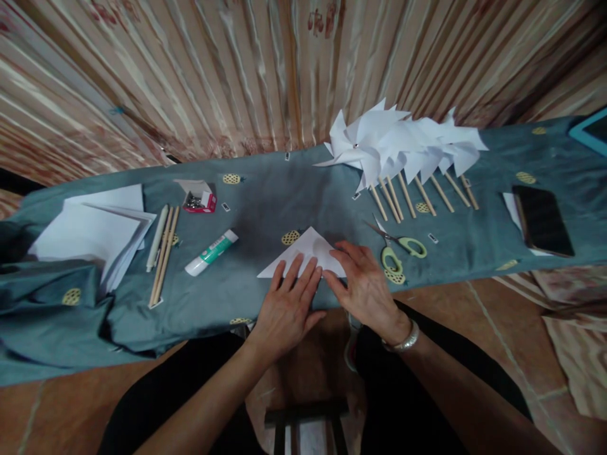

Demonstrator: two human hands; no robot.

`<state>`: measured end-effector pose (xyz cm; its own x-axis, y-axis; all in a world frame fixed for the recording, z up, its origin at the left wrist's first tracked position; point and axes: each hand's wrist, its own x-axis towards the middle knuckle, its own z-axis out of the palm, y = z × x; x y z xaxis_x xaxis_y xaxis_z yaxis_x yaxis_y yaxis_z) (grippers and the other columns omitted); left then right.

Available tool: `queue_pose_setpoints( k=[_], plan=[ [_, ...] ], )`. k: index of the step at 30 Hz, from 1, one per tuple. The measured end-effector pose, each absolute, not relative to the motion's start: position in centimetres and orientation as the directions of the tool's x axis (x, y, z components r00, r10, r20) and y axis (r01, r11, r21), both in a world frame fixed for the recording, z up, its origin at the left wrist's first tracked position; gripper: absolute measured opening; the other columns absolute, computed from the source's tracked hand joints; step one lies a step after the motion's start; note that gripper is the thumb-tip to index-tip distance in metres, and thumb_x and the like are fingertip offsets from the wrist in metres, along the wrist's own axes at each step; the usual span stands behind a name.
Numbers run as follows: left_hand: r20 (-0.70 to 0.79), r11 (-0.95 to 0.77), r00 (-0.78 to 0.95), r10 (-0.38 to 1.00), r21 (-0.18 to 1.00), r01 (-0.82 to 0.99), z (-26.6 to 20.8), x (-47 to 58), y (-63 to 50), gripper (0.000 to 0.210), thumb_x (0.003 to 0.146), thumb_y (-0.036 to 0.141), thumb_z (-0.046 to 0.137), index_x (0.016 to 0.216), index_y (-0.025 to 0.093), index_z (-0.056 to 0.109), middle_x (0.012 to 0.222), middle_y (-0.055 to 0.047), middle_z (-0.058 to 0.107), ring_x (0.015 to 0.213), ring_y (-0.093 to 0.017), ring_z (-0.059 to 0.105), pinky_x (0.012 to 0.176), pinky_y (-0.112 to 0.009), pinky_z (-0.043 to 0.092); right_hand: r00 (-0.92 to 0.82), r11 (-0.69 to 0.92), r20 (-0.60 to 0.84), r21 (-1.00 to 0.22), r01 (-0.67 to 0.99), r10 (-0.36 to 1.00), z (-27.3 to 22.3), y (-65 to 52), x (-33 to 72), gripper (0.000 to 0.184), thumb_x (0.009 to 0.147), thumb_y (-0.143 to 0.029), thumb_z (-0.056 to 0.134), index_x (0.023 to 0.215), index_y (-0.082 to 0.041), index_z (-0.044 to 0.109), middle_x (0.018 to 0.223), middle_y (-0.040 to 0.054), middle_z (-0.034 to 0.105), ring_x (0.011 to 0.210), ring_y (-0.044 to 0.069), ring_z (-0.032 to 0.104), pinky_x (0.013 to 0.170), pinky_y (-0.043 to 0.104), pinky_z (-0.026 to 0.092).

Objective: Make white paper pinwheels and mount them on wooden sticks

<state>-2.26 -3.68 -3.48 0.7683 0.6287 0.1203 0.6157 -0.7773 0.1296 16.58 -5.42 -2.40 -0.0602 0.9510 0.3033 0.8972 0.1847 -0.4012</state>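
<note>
A sheet of white paper, folded into a triangle with its peak pointing away from me, lies near the front edge of the cloth. My left hand rests flat on its lower left and middle, fingers stretched out. On the right corner, my right hand presses with its fingers spread, a metal bracelet at the wrist. Both hands cover part of the paper's lower edge. Just right of my right hand lie green-handled scissors with their blades slightly apart. A glue stick lies to the left of the paper.
Several white paper pinwheels on wooden sticks lie at the back right. On the left are stacked paper sheets, sticks and a small red box of metal pieces. A phone lies far right. A pleated curtain hangs behind.
</note>
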Motion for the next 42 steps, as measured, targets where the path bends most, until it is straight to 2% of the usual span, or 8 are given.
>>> queue_pose_setpoints(
  k=[12,18,23,31,37,42],
  plan=[
    [0.087,-0.766,0.764,0.64,0.162,0.623,-3.1,-2.4,-3.7,0.07,0.092,0.051,0.053,0.148,0.011,0.037,0.156,-0.015,0.039,0.147,-0.034,0.029,0.119,-0.055,0.023,-0.043,0.175,0.276,-0.472,0.864,0.96,-3.2,-5.6,17.0,0.037,0.096,-0.041,0.049,0.122,-0.018,0.06,0.127,0.0151,0.06,0.114,0.032,0.056,0.098,0.051,0.047],
    [0.098,-0.749,0.743,0.662,0.138,0.648,-3.1,-4.3,-3.7,0.067,0.091,0.043,0.058,0.146,0.008,0.04,0.154,-0.018,0.04,0.144,-0.034,0.034,0.116,-0.052,0.031,-0.046,0.173,0.265,-0.479,0.861,0.963,-3.5,-6.1,17.8,0.038,0.097,-0.041,0.046,0.125,-0.02,0.06,0.131,0.0144,0.058,0.12,0.032,0.053,0.102,0.051,0.046],
    [0.147,-0.73,0.715,0.683,0.134,0.67,-3.3,-6.6,-3.9,0.065,0.093,0.039,0.056,0.147,0.008,0.038,0.153,-0.019,0.041,0.144,-0.034,0.035,0.114,-0.053,0.034,-0.025,0.162,0.293,-0.456,0.875,0.956,-3.6,-6.5,18.4,0.037,0.097,-0.039,0.045,0.124,-0.019,0.061,0.13,0.0149,0.058,0.12,0.032,0.053,0.103,0.053,0.045],
    [0.181,-0.699,0.675,0.715,0.158,0.697,-3.1,-8.9,-4.3,0.064,0.094,0.039,0.053,0.148,0.009,0.036,0.15,-0.022,0.045,0.141,-0.035,0.039,0.113,-0.061,0.032,-0.024,0.174,0.319,-0.452,0.875,0.947,-3.8,-7.1,19.5,0.037,0.098,-0.037,0.045,0.123,-0.015,0.061,0.13,0.0172,0.058,0.122,0.032,0.054,0.106,0.053,0.043],
    [0.16,-0.671,0.653,0.741,0.125,0.731,-2.9,-10.1,-4.5,0.06,0.096,0.04,0.049,0.147,0.01,0.039,0.15,-0.02,0.046,0.141,-0.034,0.04,0.113,-0.059,0.031,-0.033,0.181,0.323,-0.439,0.88,0.946,-3.9,-7.4,20.1,0.035,0.098,-0.032,0.043,0.124,-0.017,0.061,0.131,0.0162,0.058,0.123,0.03,0.054,0.108,0.054,0.041],
    [0.185,-0.663,0.639,0.746,0.124,0.738,-3.1,-10.7,-4.8,0.059,0.097,0.041,0.046,0.146,0.009,0.039,0.149,-0.021,0.047,0.141,-0.034,0.041,0.114,-0.058,0.03,-0.043,0.194,0.341,-0.423,0.885,0.939,-4.0,-7.8,20.6,0.035,0.097,-0.022,0.041,0.124,-0.014,0.061,0.13,0.018,0.06,0.124,0.03,0.054,0.108,0.053,0.041]
  ],
)
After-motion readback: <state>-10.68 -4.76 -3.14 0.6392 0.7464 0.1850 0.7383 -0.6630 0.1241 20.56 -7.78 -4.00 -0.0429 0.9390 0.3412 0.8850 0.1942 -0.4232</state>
